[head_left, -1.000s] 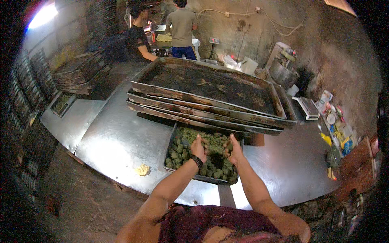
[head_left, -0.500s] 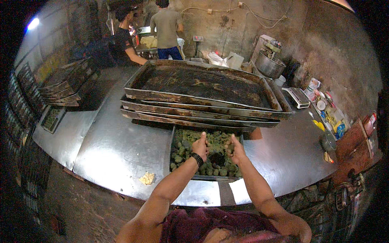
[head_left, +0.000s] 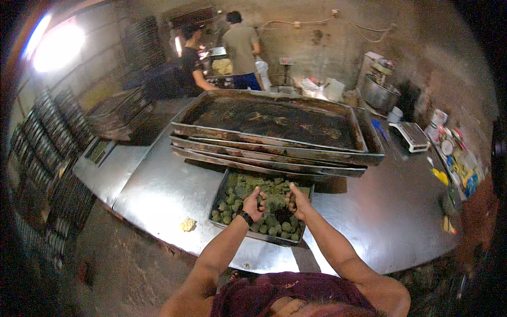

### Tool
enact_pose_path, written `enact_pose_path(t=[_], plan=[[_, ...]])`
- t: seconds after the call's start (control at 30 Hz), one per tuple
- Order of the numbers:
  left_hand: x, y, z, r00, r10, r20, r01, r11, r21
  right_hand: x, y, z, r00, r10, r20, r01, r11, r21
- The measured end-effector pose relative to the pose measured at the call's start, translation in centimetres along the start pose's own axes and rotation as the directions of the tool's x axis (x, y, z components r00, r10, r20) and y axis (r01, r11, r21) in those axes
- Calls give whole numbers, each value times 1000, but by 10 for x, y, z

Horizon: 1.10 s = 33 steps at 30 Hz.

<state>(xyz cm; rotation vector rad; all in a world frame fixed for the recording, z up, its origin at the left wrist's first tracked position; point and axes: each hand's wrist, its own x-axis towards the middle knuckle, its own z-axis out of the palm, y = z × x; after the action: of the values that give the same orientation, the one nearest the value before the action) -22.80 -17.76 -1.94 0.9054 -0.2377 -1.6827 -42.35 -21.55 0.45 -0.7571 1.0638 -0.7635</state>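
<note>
A rectangular metal tray (head_left: 248, 239) sits on the steel table near my body. Rows of rounded green balls (head_left: 225, 209) line its left and near sides, and loose crumbly green mass (head_left: 269, 186) fills the far part. My left hand (head_left: 254, 205), with a dark band at the wrist, is over the tray's middle, fingers curled and thumb up. Facing it, my right hand (head_left: 298, 202) is also closed, thumb up, over the tray's right side. Whatever lies inside either set of fingers is hidden. Between and below the hands a dark patch shows in the tray.
Large, blackened baking trays (head_left: 269, 119) are stacked just beyond the small tray. A pale yellow lump (head_left: 187, 224) lies on the steel table (head_left: 163, 195) at left. A scale (head_left: 411, 137) and a mixer (head_left: 381, 90) stand at right. Two people (head_left: 240, 50) work at the back.
The whole view has shifted and tilted, and the tray now appears slightly turned. Both hands stay over it, curled, a little lower in the picture and closer to the green balls.
</note>
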Motion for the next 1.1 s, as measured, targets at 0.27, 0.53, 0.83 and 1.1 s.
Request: enact_pose_path(t=[0.27,0.53,0.83,1.1], plan=[[-12,-2,3,968,166,-186,-175,984,-30,12,15,7,989,-14,149,17,1000,-19],[-3,10,-14,991,118,-59,-110,987,116,21,13,21,985,-90,-149,52,970,-239],[11,30,-16,991,-15,132,7,998,60,5,15,60,940,-214,-265,185,974,-131],[25,21,-43,964,-261,52,255,962,91,-10,36,51,916,-143,-375,58,972,-229]])
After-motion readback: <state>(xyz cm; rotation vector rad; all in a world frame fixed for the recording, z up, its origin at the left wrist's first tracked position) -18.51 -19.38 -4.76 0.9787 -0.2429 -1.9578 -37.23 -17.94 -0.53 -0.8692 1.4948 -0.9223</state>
